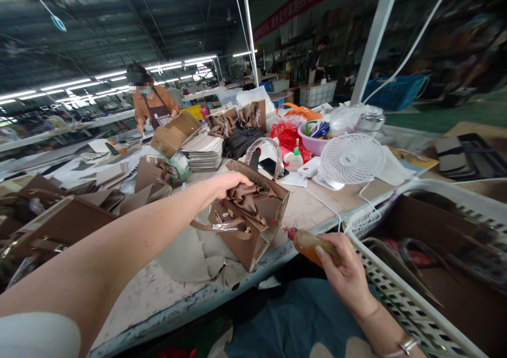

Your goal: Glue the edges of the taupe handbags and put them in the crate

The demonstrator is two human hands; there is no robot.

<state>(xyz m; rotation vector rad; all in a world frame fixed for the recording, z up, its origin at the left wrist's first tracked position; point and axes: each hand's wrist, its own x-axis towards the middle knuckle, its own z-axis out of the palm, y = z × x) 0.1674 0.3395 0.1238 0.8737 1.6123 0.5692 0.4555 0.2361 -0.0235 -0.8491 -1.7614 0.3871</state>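
A brown handbag [237, 237] stands tilted at the front edge of the worktable, its crumpled lining [253, 202] bulging from the top. My left hand [233, 182] reaches across and grips the bag's upper rim by the lining; its fingertips are partly hidden. A plastic-wrapped handle [219, 225] hangs on the bag's near side. In my right hand [340, 263] is a glue bottle [309, 244] with amber contents and a red nozzle. Its tip points at the bag's right side edge, close to it; whether it touches I cannot tell.
At right, a white plastic crate [380, 273] holds more brown bag parts. A white fan [352, 159], a phone [273, 168] and a green-capped bottle [295, 160] stand behind the bag. More brown bags [67, 231] crowd the left. Across the table works a person [156, 104].
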